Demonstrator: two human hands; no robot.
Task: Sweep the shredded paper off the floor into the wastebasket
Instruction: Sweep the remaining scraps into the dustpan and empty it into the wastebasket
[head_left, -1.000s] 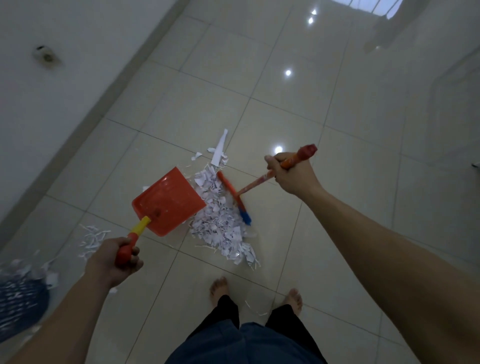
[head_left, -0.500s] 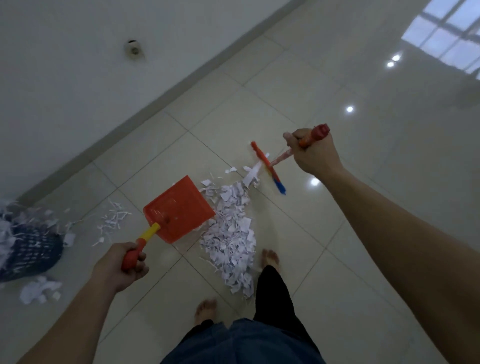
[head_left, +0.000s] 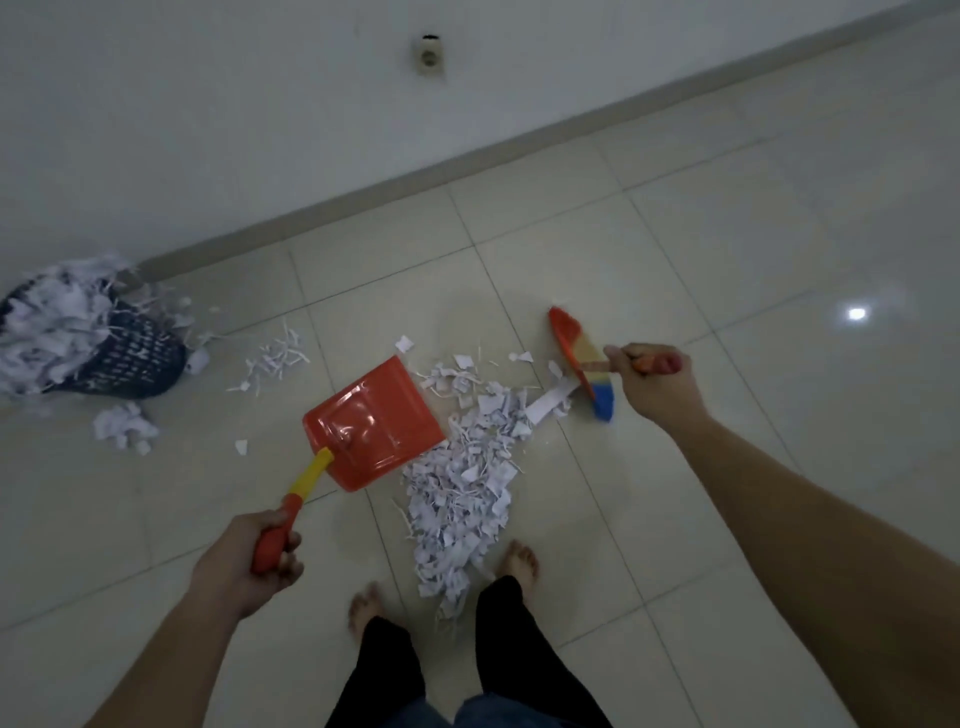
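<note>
A pile of white shredded paper (head_left: 462, 483) lies on the tiled floor in front of my bare feet. My left hand (head_left: 244, 561) grips the red and yellow handle of an orange dustpan (head_left: 371, 426), whose lip lies at the pile's left edge. My right hand (head_left: 657, 382) grips the handle of a small brush (head_left: 579, 358) with red, yellow and blue bristles, just right of the pile's far end. A dark mesh wastebasket (head_left: 130, 358) heaped with shreds lies tipped at the far left by the wall.
Loose shreds (head_left: 275, 358) and a crumpled clump (head_left: 124, 428) lie between the wastebasket and the dustpan. The white wall with a socket (head_left: 428, 57) and a grey skirting board (head_left: 467, 166) runs across the back. Open tiled floor extends to the right.
The view has swung left, bringing the wastebasket fully into sight. My right hand has carried the brush to the pile's far right end. The dustpan stays at the pile's left edge.
</note>
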